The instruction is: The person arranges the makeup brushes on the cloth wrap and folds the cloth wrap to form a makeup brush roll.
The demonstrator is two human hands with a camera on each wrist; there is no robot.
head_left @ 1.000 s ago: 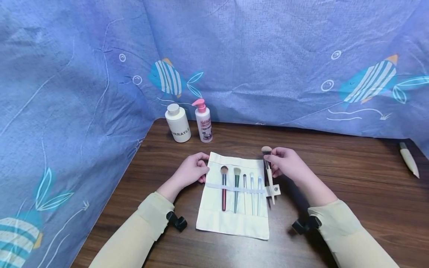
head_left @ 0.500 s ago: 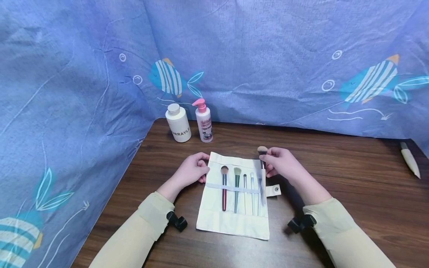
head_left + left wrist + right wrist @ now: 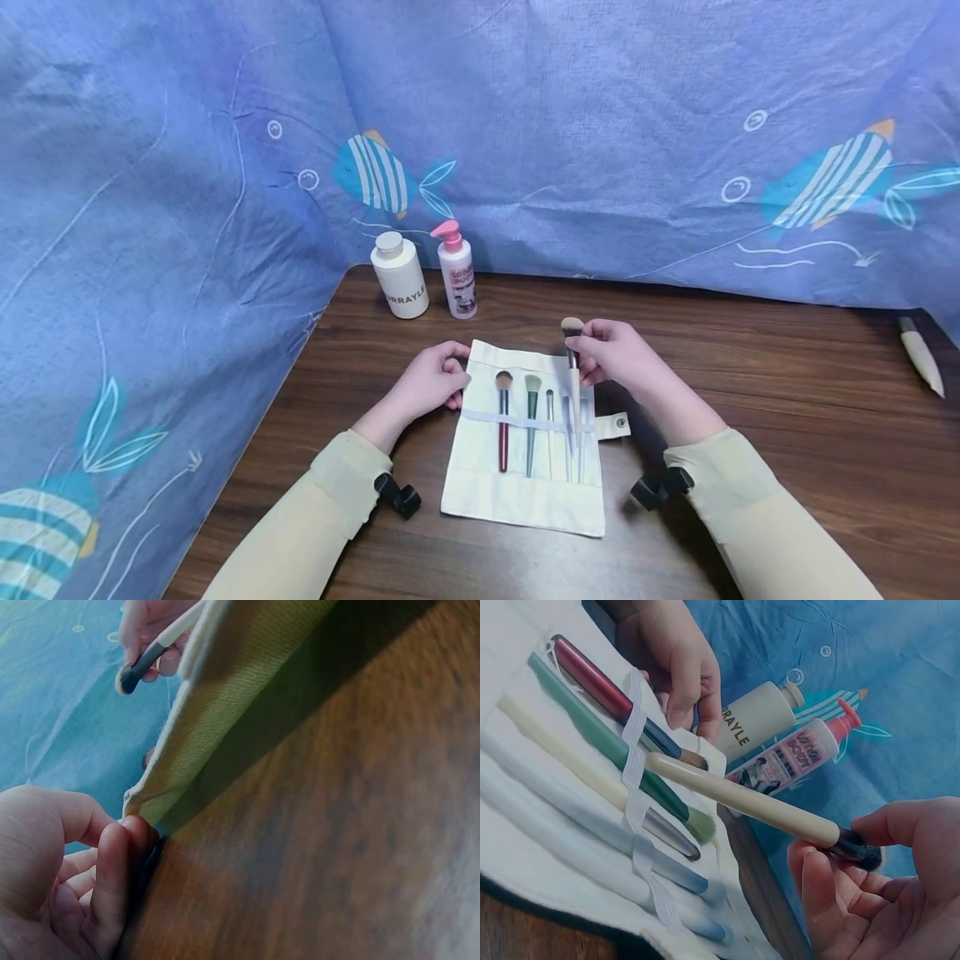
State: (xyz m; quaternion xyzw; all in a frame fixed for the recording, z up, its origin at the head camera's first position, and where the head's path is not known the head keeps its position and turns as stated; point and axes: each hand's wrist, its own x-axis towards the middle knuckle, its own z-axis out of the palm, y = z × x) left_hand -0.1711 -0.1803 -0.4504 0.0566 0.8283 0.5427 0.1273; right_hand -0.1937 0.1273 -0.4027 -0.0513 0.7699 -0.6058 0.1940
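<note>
A cream fabric brush roll (image 3: 517, 507) lies unfolded on the table, several makeup brushes held under its elastic strap (image 3: 635, 765). My left hand (image 3: 427, 379) pinches the roll's upper left edge between thumb and finger; the left wrist view shows that edge raised off the wood. My right hand (image 3: 622, 358) grips a makeup brush (image 3: 750, 802) near its dark ferrule, bristles up and pale handle pointing down. That brush hovers over the roll's right part, in front of two pale blue brushes. A red-handled brush (image 3: 503, 425) and a green brush (image 3: 532, 421) sit further left.
Behind the roll stand a white bottle (image 3: 401, 283) and a pink-pump lotion bottle (image 3: 458, 279). A snap tab (image 3: 615, 426) sticks out from the roll's right side. A pale, pointed object (image 3: 921, 358) lies at far right. Blue fish-print cloth hangs behind the table.
My right hand has carried the brush leftward, from beside the roll's right edge to above the pale blue brushes. My left hand keeps its place on the roll's edge.
</note>
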